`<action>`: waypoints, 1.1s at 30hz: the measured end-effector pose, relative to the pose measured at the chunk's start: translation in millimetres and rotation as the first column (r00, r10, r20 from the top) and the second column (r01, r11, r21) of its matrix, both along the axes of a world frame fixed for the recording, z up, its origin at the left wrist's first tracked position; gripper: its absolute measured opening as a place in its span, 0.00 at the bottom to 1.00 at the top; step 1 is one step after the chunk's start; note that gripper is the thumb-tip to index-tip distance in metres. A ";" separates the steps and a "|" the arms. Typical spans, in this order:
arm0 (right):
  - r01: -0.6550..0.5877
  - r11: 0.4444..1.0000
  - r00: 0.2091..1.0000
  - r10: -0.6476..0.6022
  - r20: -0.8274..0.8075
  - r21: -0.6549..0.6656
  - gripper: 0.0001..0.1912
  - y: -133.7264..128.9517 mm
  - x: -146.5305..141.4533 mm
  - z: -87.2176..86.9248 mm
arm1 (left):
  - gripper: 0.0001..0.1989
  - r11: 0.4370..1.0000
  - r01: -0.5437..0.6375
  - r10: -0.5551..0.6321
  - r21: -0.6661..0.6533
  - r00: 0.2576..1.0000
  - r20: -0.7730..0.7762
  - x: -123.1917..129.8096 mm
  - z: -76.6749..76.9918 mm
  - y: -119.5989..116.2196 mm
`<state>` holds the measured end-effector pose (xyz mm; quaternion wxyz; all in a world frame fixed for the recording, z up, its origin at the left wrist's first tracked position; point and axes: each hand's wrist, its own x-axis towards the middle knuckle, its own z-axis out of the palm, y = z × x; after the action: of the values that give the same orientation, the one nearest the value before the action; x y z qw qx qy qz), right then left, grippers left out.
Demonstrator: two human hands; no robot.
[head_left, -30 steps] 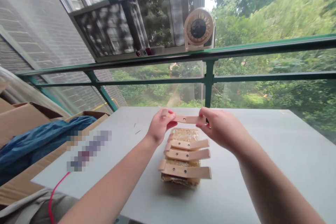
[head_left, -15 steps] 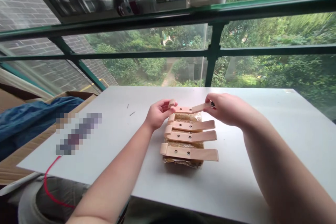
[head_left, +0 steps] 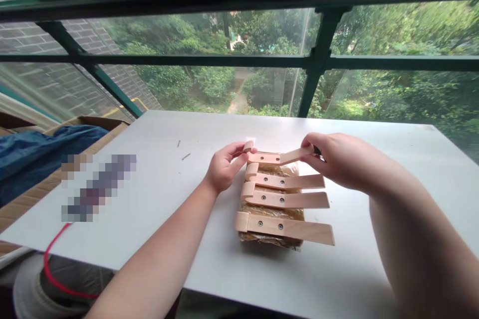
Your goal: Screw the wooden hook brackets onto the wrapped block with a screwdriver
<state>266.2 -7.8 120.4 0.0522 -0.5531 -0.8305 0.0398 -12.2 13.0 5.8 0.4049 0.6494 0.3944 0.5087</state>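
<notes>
A pale wooden hook (head_left: 270, 159) with a curled left end and two holes or screws lies at the far end of a block wrapped in brown, shiny film (head_left: 275, 213). My left hand (head_left: 223, 168) pinches its curled end between thumb and fingers. Its other end is gripped by my right hand (head_left: 339, 159); a small black object (head_left: 317, 150), only partly visible, shows among those fingers. Nearer to me, similar wooden hooks lie across the block: one (head_left: 295, 181) just behind, another (head_left: 301, 200), and the nearest (head_left: 310, 232). Each has two screws in it.
Two loose screws (head_left: 186, 156) lie on the white table (head_left: 157, 199) left of my hands. A pixelated item (head_left: 99, 189) with a red cord (head_left: 48, 254) is at the left edge. Beyond stand a cardboard box (head_left: 112, 132) and a green railing (head_left: 209, 60).
My view has tilted down and moved closer, so the block and hooks look larger and further right. Both hands keep hold of the same far hook.
</notes>
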 end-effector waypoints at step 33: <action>-0.002 0.992 0.999 0.008 0.046 -0.127 0.12 0.4 -10.4 -4.4 | 0.10 0.996 -0.053 0.062 0.068 0.988 -0.138 0.6 2.7 -7.3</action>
<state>255.8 -7.4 116.0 -0.0026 -0.5539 -0.8288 0.0796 -11.5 5.7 8.5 0.3401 0.6846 0.4240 0.4857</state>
